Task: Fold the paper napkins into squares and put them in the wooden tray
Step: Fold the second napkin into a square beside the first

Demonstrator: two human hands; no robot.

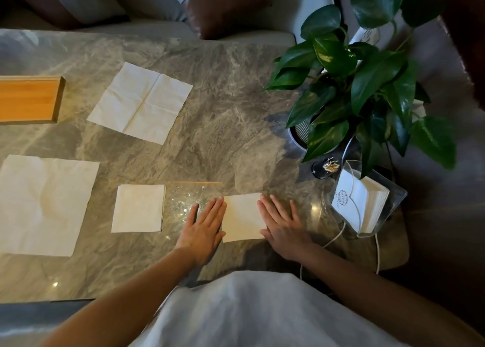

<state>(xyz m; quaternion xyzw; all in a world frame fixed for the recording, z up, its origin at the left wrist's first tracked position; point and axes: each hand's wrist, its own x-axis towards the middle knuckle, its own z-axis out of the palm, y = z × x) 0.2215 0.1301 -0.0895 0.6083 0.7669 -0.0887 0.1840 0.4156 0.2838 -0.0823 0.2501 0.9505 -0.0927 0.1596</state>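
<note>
**A:** What are the hands doing?

**B:** I see both flat, fingers spread, gripping nothing. Left hand [203, 227] and right hand [282, 224] press the side edges of a folded napkin [242, 216], a small white square lying near the front edge of the table [223, 110].

**A:** Surface?

**B:** Grey-green marble slab, veined, polished, glare spots. Rounded corner on my right.

**A:** Other napkins?

**B:** Second folded square [138, 208] just left of the left hand. Large open sheet [44, 205] further left, soft paper, wrinkled. Another open sheet [140, 102] further back, cross creases showing.

**A:** Tray?

**B:** Wooden tray [29, 98] at the far left, cut by the frame edge. Visible part holds nothing.

**A:** Rest?

**B:** Leafy potted plant [362, 84] at right, a stack of napkins in a clear holder [367, 202] below it, white cable [338, 237] beside that. Grey and brown cushions [225, 5] behind the table.
</note>
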